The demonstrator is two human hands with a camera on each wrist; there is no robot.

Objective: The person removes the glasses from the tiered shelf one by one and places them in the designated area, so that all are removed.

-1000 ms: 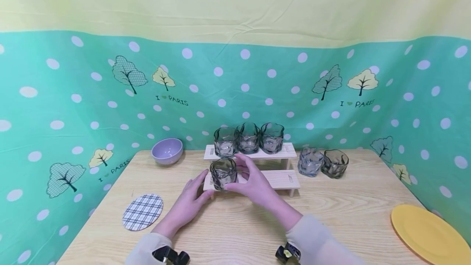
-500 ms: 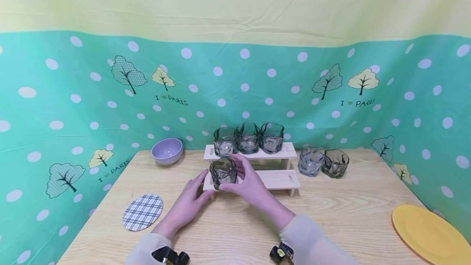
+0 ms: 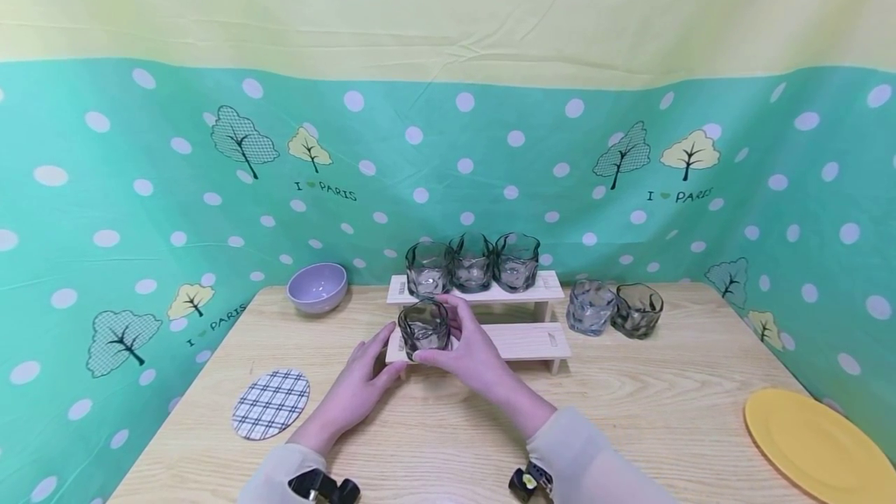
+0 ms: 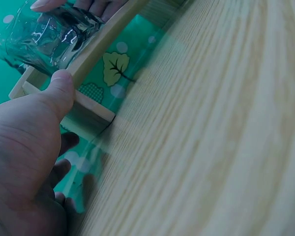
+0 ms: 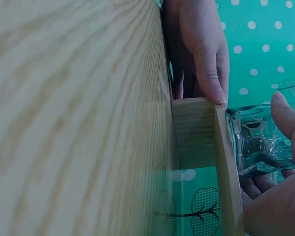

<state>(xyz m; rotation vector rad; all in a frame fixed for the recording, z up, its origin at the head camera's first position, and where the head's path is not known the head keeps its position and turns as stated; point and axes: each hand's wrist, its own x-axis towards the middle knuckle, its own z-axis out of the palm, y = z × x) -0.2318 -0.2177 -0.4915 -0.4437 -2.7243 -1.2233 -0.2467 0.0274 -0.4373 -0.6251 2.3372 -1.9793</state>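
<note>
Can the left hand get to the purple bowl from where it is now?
Probably yes. The left hand rests at the left end of the wooden rack, and the purple bowl sits on the table behind it and to its left, with only bare wood between them.

three glasses [image 3: 473, 263] crowding upper shelf [image 3: 549, 288], lower shelf [image 3: 532, 339] seemingly free rightward

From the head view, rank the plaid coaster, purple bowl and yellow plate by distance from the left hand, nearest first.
1. Round plaid coaster: just to the outer side of the left hand, on the table's near left.
2. Purple ceramic bowl: farther back, at the rear left.
3. Yellow plate: far across, at the table's right edge.
</note>
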